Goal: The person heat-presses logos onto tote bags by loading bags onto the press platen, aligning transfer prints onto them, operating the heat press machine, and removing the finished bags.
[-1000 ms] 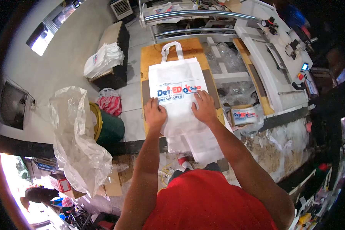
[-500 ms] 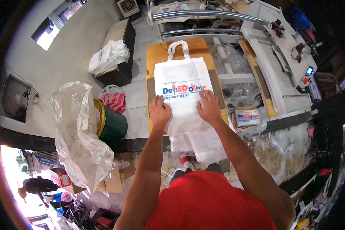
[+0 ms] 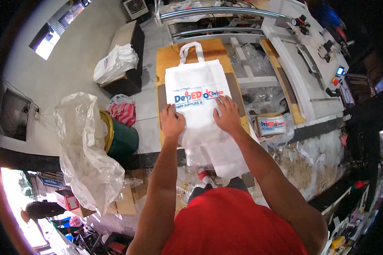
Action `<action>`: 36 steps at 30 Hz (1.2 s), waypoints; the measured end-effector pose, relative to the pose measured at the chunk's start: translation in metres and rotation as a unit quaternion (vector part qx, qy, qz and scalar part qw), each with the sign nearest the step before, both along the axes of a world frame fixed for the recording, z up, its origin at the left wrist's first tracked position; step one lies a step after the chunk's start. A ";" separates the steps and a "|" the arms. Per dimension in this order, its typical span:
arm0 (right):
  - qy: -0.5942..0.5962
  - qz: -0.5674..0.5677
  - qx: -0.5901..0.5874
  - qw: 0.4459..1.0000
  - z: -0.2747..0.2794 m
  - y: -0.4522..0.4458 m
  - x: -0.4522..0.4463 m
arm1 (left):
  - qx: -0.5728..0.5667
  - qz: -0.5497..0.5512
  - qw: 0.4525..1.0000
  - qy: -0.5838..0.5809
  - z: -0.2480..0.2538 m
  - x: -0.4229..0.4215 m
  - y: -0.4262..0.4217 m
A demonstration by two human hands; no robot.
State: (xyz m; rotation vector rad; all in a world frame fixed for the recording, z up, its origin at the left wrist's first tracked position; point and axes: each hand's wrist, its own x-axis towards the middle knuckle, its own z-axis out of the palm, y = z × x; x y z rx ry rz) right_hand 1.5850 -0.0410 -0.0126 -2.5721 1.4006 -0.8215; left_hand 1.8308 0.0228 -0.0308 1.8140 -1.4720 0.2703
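A white cloth tote bag (image 3: pixel 198 125) lies flat before me, its handles pointing away. It carries blue and red "DepED" print across the middle. My left hand (image 3: pixel 172 122) rests on the bag's left edge just below the print, fingers extended. On the right side, my right hand (image 3: pixel 227 114) lies flat with fingers spread, fingertips just under the smaller print. Both palms face down. Under the bag is a wooden board (image 3: pixel 219 47) with a grey-brown pad (image 3: pixel 234 91). More white fabric (image 3: pixel 225 159) hangs over the near edge, below my hands.
A press-like machine with a control panel (image 3: pixel 340 71) and metal rails (image 3: pixel 225 12) stands right and behind. A box with a printed bag (image 3: pixel 271 125) sits at right. Stacked white bags (image 3: pixel 116 63), a green bin (image 3: pixel 122 138) and clear plastic sheeting (image 3: pixel 83 144) are left.
The whole view has shifted slightly, so the bag and hands appear a little further left and higher. Both hands stay on the bag in nearly the same places.
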 end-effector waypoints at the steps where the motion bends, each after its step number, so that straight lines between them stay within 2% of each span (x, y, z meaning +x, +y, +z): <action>1: 0.000 0.000 -0.001 1.000 -0.001 0.000 0.000 | 0.008 0.000 1.000 0.003 0.001 0.000 0.000; 14: -0.027 -0.001 -0.051 0.998 -0.009 0.002 -0.001 | 0.034 -0.025 0.999 0.033 -0.001 0.005 0.001; 19: -0.029 -0.009 -0.046 0.998 -0.006 -0.002 0.000 | -0.003 -0.022 0.997 0.073 0.002 0.003 -0.003; 22: -0.076 -0.028 -0.036 0.996 0.009 0.002 -0.001 | -0.027 -0.023 0.995 0.093 0.009 0.015 0.012; 24: -0.160 -0.017 -0.033 0.986 0.027 -0.011 -0.016 | -0.063 -0.019 0.992 0.107 0.020 0.033 0.026; 25: -0.149 -0.017 -0.075 0.986 0.046 -0.011 -0.034 | -0.083 -0.010 0.989 0.121 0.019 0.043 0.046; 27: -0.202 -0.048 -0.109 0.972 0.054 -0.015 -0.087 | -0.069 0.042 0.979 0.189 -0.004 0.069 0.095; 28: -0.197 -0.070 -0.118 0.971 0.060 -0.015 -0.121 | -0.105 0.029 0.963 0.247 -0.039 0.088 0.128; 31: -0.151 -0.217 -0.132 0.955 0.084 -0.003 -0.247 | 0.025 0.053 0.963 0.263 -0.099 0.096 0.255; 32: -0.103 -0.281 -0.158 0.941 0.089 -0.006 -0.288 | 0.191 0.145 0.970 -0.032 -0.110 0.087 0.303; 33: -0.056 -0.337 -0.180 0.922 0.094 -0.011 -0.328 | 0.228 0.191 0.946 0.131 -0.111 0.064 0.339; 34: -0.033 -0.382 -0.205 0.901 0.100 -0.020 -0.364 | 0.455 0.101 0.863 -0.198 -0.112 0.062 0.366; 36: -0.012 -0.427 -0.201 0.881 0.120 -0.039 -0.420 | 0.500 0.011 0.853 -0.145 -0.137 0.035 0.392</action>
